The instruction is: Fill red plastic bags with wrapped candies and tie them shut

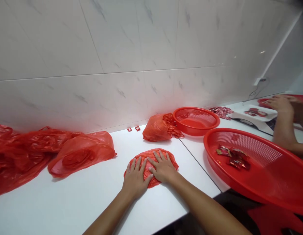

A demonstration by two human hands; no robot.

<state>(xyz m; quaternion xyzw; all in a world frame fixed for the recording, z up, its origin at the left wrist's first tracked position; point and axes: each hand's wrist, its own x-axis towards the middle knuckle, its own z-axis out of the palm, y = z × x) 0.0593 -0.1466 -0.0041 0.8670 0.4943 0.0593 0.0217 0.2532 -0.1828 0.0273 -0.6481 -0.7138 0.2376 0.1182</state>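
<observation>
Both of my hands lie flat, fingers spread, on a folded red plastic bag (147, 156) on the white counter (55, 205). My left hand (135, 178) presses its lower left part, and my right hand (162, 168) presses its upper right part. Neither hand grips anything. Just left of them lies a loose red plastic bag (80, 156), with a heap of crumpled red bags (21, 156) beyond it. Behind my hands sits a bulging, gathered red bag (153, 129).
A red mesh basket (195, 120) stands at the wall, and a larger one (249, 153) holds red foil packets (233, 157). Another person's hand (280, 104) reaches past a white scale (251, 116). A pile of wrappers (221, 112) lies behind. Tiles rise behind the counter.
</observation>
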